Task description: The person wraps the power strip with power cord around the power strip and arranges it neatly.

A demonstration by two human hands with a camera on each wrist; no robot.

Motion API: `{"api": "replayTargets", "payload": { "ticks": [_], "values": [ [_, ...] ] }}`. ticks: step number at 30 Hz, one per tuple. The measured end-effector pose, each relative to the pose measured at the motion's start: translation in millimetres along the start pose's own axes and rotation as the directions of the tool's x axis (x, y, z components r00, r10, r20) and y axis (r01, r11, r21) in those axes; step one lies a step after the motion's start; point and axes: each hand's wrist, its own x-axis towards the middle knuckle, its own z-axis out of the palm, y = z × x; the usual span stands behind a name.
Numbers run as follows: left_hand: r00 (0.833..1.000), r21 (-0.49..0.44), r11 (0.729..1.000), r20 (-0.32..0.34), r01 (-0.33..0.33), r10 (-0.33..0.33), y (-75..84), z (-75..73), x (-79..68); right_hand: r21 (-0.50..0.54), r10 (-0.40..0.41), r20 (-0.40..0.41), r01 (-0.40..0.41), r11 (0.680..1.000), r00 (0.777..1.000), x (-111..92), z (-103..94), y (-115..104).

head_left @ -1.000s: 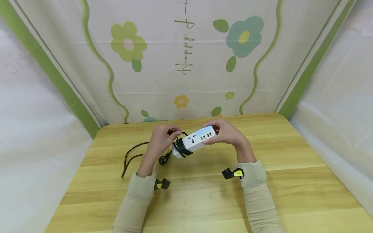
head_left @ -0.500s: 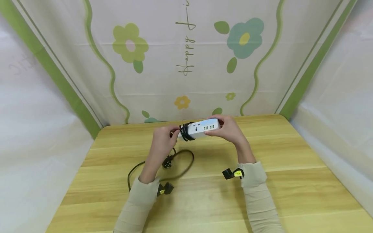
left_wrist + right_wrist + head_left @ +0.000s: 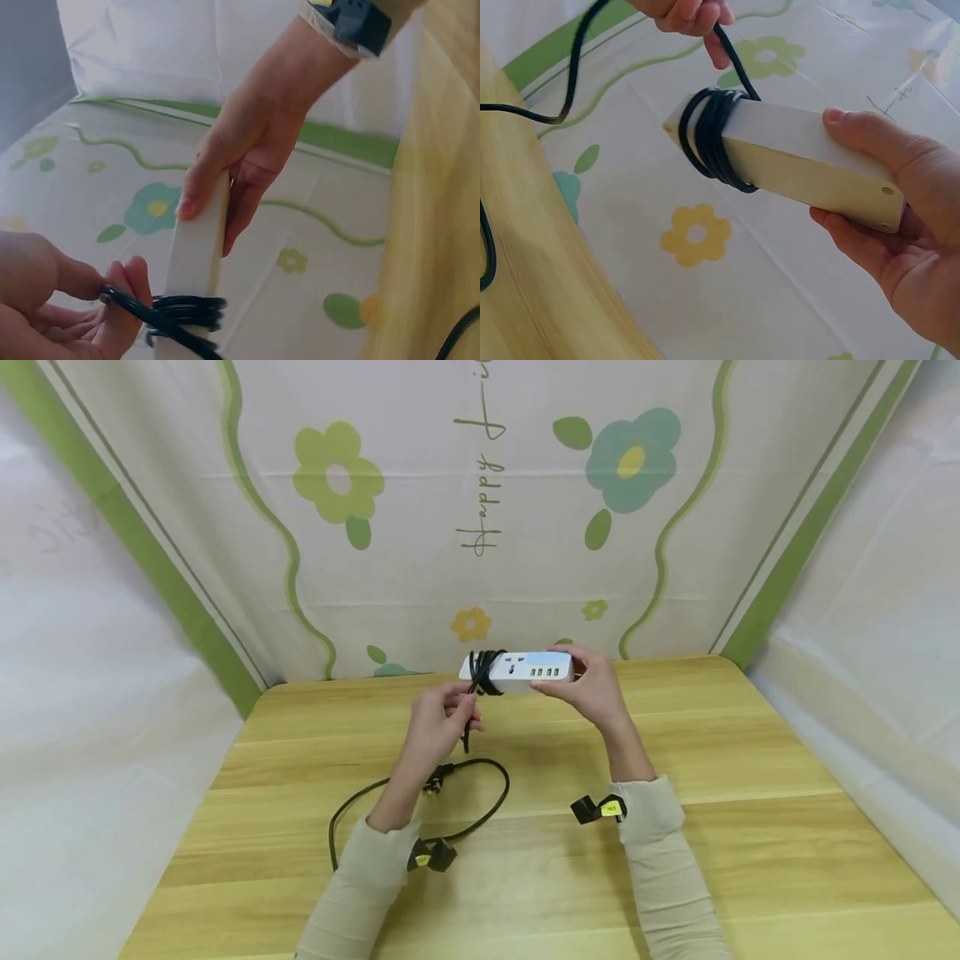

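Observation:
A white power strip (image 3: 525,672) with sockets and several USB ports is held up above the far part of the table. My right hand (image 3: 596,689) grips its right end, thumb on the near side and fingers behind. Several turns of black power cord (image 3: 718,139) are wound round the strip's left part. Just left of those turns, my left hand (image 3: 442,718) pinches the cord between thumb and fingers, which shows close up in the left wrist view. The free cord (image 3: 504,793) hangs down and lies in a loop on the table, its plug (image 3: 435,779) beside the left forearm.
The wooden table (image 3: 750,827) has its far edge close to a flower-printed cloth (image 3: 480,593) hanging behind. White cloth walls (image 3: 885,610) stand at both sides. A small black camera (image 3: 588,808) is strapped to each wrist.
The strip has risen away from me and levelled out. My left hand has brought the cord round to the strip's near side. More of the loose loop now shows right of the left forearm.

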Motion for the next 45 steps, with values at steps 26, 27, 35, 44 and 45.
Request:
{"api": "replayTargets", "payload": {
  "ticks": [26,27,35,44,45],
  "values": [
    [0.917,-0.018,0.961,0.297,-0.275,0.268,-43.2,33.8,9.5,0.385,0.164,-0.116,-0.108,0.917,0.98,4,9.9,-2],
    [0.911,0.054,0.951,0.309,-0.305,0.274,-42.9,33.6,9.6,0.407,0.175,-0.113,-0.115,0.906,0.978,4,10.0,-3],
    [0.891,0.393,0.858,0.43,-0.329,0.145,-38.5,35.3,9.3,0.558,0.217,-0.062,-0.147,0.817,0.974,4,9.8,-9],
    [0.909,0.301,0.898,0.366,-0.32,0.201,-44.6,31.9,11.1,0.649,0.223,0.002,-0.171,0.741,0.975,0,17.1,-22],
    [0.911,0.303,0.898,0.36,-0.319,0.202,-44.8,32.3,11.4,0.651,0.222,0.01,-0.175,0.739,0.975,-1,18.3,-23]
  ]
}}
